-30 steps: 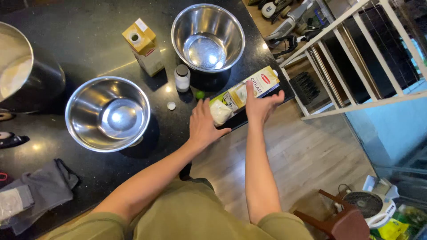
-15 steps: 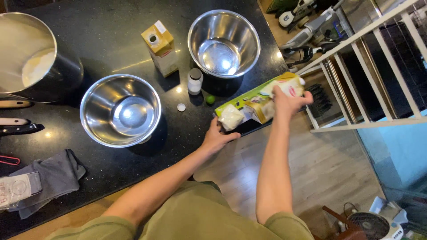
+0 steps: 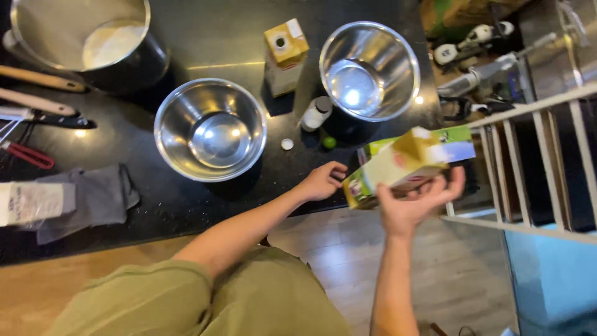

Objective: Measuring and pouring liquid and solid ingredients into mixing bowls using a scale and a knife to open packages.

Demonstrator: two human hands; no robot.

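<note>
My right hand (image 3: pixel 415 200) holds a long yellow and green carton (image 3: pixel 407 164) tilted on its side, lifted just past the front right corner of the black counter (image 3: pixel 161 205). My left hand (image 3: pixel 323 182) rests with curled fingers on the counter edge, close to the carton's lower end and holding nothing. A steel bowl (image 3: pixel 210 129) sits left of that hand. A second steel bowl (image 3: pixel 369 70) stands further back.
A small yellow carton (image 3: pixel 285 55), a small bottle (image 3: pixel 316 114), its white cap (image 3: pixel 286 144) and a green lime (image 3: pixel 329 142) lie between the bowls. A big pot (image 3: pixel 87 38) with white contents, utensils (image 3: pixel 43 112) and a grey cloth (image 3: pixel 93 199) are left. A white railing (image 3: pixel 528 168) is right.
My right hand has lifted the carton off the counter and drawn it toward me. My left hand has let go of it and pulled back to the counter edge.
</note>
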